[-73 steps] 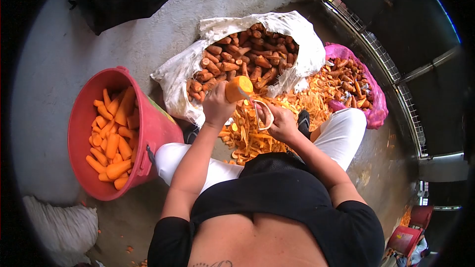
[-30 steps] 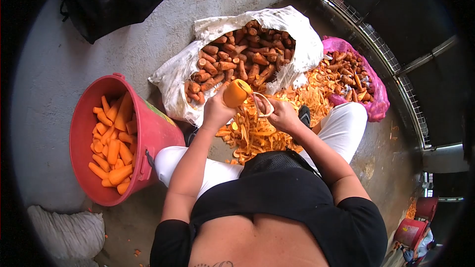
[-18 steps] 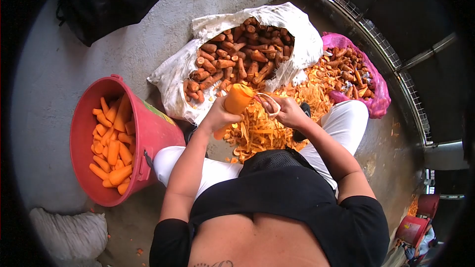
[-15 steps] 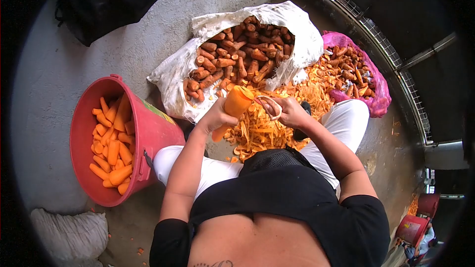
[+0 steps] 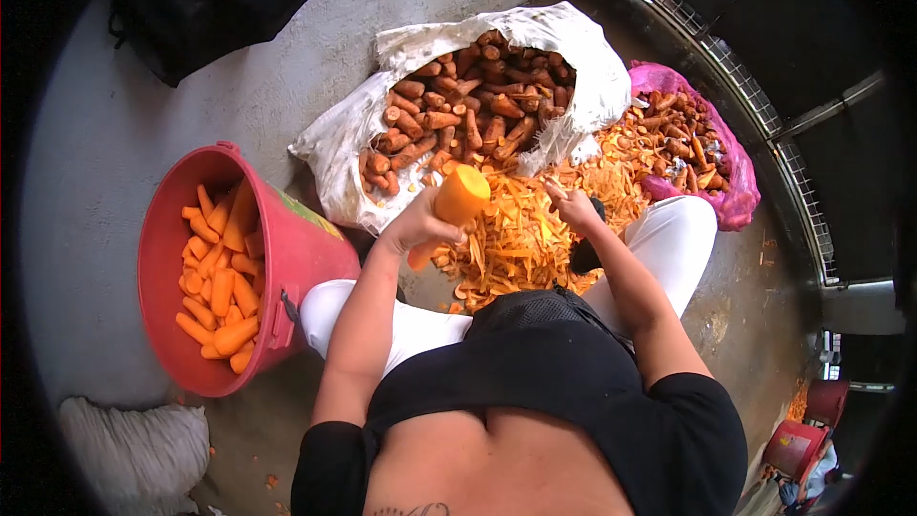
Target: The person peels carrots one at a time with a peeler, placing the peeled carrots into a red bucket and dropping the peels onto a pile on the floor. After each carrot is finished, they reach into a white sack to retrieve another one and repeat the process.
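My left hand (image 5: 420, 226) is closed around a thick peeled carrot (image 5: 462, 195), its bright orange upper end tilted up and to the right. The carrot's thin lower end shows below my fingers. To the right, apart from the carrot, my right hand (image 5: 577, 211) is closed. The peeler with a pale looped handle, visible in that hand a moment earlier, is now almost wholly hidden. Below both hands lies a heap of orange carrot peelings (image 5: 511, 239). Beyond them an open white sack (image 5: 344, 139) holds many unpeeled, soil-stained carrots (image 5: 468, 115).
On my left stands a red bucket (image 5: 320, 253) holding peeled carrots (image 5: 222, 296). A pink bag (image 5: 737, 177) with carrot scraps lies at the right. A pale sack (image 5: 138, 449) sits at lower left. Far right are red buckets (image 5: 795, 447) and a partly visible person.
My right hand has pulled away from the carrot, slightly to the right, and the peeler's pale loop has dropped from sight. My left hand still holds the carrot in nearly the same place.
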The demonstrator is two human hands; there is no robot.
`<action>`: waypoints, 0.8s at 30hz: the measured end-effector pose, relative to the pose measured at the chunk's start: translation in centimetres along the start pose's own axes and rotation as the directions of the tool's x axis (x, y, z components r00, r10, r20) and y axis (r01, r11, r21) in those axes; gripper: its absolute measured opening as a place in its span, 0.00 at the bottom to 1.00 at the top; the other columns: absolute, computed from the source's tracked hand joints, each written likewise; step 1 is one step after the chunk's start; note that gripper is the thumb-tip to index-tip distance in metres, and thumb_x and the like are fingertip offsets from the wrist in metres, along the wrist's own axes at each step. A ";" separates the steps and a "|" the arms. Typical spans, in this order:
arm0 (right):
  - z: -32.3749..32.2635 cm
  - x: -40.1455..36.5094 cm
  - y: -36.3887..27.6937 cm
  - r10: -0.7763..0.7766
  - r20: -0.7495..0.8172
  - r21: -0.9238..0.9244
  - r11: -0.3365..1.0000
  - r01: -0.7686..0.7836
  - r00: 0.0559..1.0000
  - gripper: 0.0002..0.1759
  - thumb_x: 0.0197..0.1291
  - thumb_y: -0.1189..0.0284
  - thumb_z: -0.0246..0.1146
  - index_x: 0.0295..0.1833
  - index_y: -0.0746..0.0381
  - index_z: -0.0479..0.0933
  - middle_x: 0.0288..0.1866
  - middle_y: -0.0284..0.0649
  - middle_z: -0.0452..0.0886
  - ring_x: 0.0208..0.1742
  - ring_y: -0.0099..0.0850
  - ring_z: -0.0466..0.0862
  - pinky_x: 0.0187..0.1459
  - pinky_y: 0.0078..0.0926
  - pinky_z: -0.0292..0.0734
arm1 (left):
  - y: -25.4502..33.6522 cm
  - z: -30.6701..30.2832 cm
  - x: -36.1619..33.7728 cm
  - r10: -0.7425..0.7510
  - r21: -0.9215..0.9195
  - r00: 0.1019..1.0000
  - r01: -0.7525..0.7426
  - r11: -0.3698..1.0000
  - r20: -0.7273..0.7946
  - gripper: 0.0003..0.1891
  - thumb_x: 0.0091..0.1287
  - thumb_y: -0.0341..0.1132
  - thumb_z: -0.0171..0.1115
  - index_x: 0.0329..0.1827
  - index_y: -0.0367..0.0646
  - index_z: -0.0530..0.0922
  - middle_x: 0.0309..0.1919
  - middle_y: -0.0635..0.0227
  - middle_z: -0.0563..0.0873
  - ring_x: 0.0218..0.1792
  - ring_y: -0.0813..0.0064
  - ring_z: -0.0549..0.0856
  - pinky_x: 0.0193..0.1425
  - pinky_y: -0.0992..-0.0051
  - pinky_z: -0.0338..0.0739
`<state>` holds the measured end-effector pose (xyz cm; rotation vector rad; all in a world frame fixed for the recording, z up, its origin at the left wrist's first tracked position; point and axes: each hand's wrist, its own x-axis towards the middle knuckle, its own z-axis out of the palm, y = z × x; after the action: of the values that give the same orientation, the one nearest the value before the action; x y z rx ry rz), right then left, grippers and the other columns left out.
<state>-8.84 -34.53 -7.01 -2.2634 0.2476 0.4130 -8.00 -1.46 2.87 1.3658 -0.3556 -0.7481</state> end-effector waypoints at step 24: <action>3.1 -1.1 -3.4 -0.080 -0.054 0.184 0.979 0.088 0.995 0.16 0.67 0.63 0.55 0.48 0.64 0.78 0.31 0.42 0.83 0.33 0.32 0.83 0.36 0.32 0.77 | -1.6 -1.2 1.8 0.422 0.878 0.770 0.434 0.203 -0.479 0.25 0.50 0.31 0.71 0.50 0.37 0.71 0.53 0.51 0.74 0.49 0.52 0.81 0.52 0.60 0.78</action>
<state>-9.46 -29.92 -6.26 -2.0928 0.2049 0.2806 -6.40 -1.75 0.75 2.8172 -0.2406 0.2040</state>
